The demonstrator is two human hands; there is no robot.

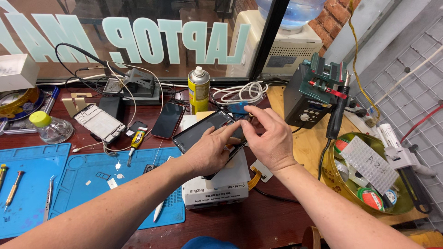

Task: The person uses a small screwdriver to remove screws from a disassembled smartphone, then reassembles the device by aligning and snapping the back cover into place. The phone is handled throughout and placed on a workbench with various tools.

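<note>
A dark phone screen panel (203, 129) lies tilted on top of a white box-shaped heating device (217, 186) at the middle of the desk. My left hand (210, 150) rests flat on the panel with the index finger stretched toward its right edge. My right hand (267, 133) pinches that right edge of the panel between thumb and fingers. An orange flex cable (254, 177) sticks out beside the device, under my right wrist.
Blue work mats (92, 177) with tweezers (48, 203), screwdrivers and small parts lie at left. A red phone (167, 121), a phone frame (99, 122), a glue tube (137, 138), a yellow spray can (199, 90) and a hot-air station (314, 94) stand behind. A round bowl (334, 182) of supplies sits right.
</note>
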